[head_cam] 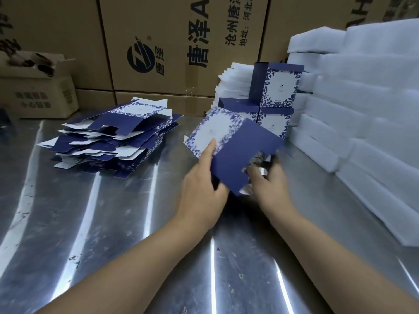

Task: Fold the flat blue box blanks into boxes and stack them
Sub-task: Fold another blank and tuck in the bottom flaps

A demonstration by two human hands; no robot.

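A scuffed, shiny sheet-metal tabletop [113, 223] caught long white streaks of light. Behind it rose large brown cardboard cartons [172, 41] printed with black Chinese characters. A smaller open brown carton [45, 96] sat left, stacked white foam slabs [374, 109] right.

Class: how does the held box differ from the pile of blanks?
The held box is opened up; the pile of blanks lies flat. The held box is tilted between left hand and right hand; the pile rests on the table. Both show blue leaf print.
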